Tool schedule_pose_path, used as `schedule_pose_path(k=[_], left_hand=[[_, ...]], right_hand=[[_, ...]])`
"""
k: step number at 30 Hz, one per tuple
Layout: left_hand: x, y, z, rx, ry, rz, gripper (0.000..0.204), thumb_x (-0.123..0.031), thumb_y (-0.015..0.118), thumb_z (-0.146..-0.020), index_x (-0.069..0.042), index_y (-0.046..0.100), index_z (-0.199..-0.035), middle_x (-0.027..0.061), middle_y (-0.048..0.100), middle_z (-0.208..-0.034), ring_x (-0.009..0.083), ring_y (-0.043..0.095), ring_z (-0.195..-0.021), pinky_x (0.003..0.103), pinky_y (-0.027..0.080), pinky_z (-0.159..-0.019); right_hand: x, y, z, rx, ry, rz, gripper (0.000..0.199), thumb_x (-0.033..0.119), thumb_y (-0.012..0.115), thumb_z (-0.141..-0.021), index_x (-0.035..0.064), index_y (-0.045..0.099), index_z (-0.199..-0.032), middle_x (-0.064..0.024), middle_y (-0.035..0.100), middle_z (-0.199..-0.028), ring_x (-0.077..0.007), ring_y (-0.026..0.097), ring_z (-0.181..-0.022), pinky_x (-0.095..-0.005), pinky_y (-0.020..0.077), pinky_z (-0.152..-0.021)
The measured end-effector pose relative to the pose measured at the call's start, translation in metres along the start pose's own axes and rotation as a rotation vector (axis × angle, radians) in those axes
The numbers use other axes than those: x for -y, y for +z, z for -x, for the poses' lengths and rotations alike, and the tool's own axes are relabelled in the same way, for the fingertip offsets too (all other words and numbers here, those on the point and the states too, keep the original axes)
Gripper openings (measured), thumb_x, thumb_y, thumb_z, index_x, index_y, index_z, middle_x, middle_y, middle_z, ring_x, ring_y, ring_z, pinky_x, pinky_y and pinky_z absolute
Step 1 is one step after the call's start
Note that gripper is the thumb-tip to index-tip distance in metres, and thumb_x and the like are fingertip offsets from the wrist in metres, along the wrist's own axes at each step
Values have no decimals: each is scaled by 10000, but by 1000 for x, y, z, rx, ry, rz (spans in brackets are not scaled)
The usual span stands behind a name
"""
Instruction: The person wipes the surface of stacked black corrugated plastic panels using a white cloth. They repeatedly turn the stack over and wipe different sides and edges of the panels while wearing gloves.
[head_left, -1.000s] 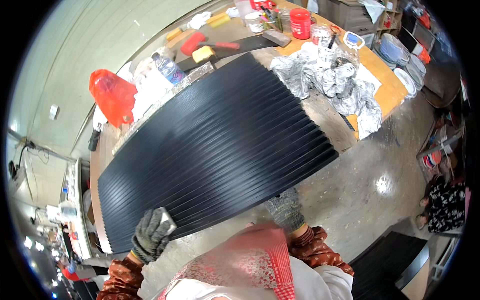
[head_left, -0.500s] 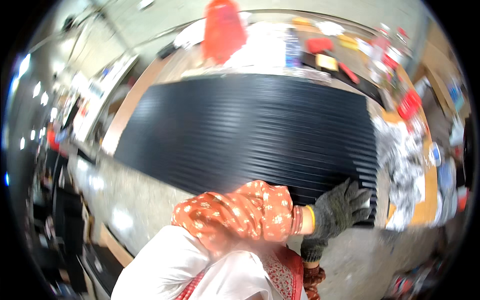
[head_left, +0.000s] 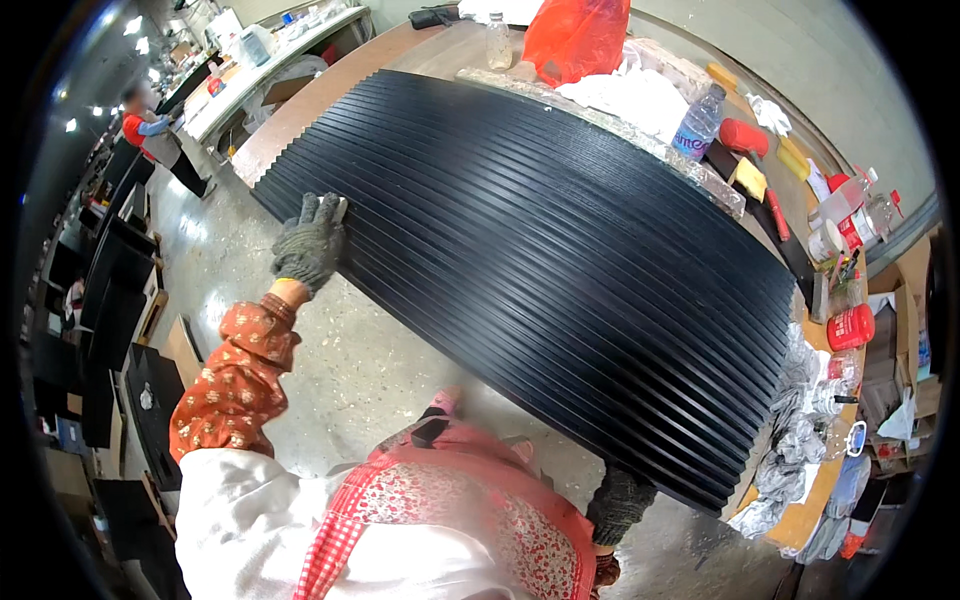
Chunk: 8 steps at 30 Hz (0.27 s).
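Observation:
A large black ribbed panel (head_left: 520, 270) lies slanted across the table, its near edge jutting over the floor. My left hand (head_left: 308, 245), in a dark grey knitted glove, is at the panel's near edge toward the left end. Its fingers lie together over the ribs, with a small whitish piece (head_left: 341, 209) showing beside the fingertips. My right hand (head_left: 622, 503), in the same kind of glove, is at the near edge toward the right end. The panel covers its fingers, so their grip cannot be seen.
Along the table's far side are a red plastic bag (head_left: 575, 40), a water bottle (head_left: 700, 122), a yellow sponge (head_left: 748, 180) and a red-handled tool (head_left: 776, 213). Crumpled grey cloth (head_left: 785, 460) lies by the right end. Another person (head_left: 158, 140) stands far left, beside a white bench (head_left: 270, 75).
My left hand has swept from the panel's right end to its left end, uncrossing from my right arm. The view has shifted, and my right hand remains near the right end.

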<state>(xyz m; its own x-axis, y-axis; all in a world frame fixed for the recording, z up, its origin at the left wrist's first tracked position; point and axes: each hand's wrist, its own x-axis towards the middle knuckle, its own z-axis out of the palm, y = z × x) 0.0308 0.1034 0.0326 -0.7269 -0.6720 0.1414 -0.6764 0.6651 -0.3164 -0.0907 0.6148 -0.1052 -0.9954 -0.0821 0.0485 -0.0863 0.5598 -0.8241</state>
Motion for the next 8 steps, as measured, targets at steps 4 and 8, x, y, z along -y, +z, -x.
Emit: schedule_pose_path(k=[4, 8], left_hand=[[-97, -16, 48, -322, 202, 151, 512, -225, 571, -942, -226, 513, -1450, 133, 566, -1383, 384, 547, -1268, 508, 460, -993], [-208, -77, 110, 49, 324, 600, 516, -218, 527, -950, -233, 503, -1465, 127, 525, -1437, 310, 467, -1352, 483, 391, -1108]], right_hand=[[-10, -6, -2, 123, -219, 168, 421, 71, 649, -805, 101, 699, -1222, -192, 687, -1193, -324, 629, -1011, -447, 499, -872], [6, -20, -11, 226, -540, 359, 470, 172, 679, -875, 105, 643, -1340, -173, 693, -1218, -300, 640, -1054, -445, 487, -948]])
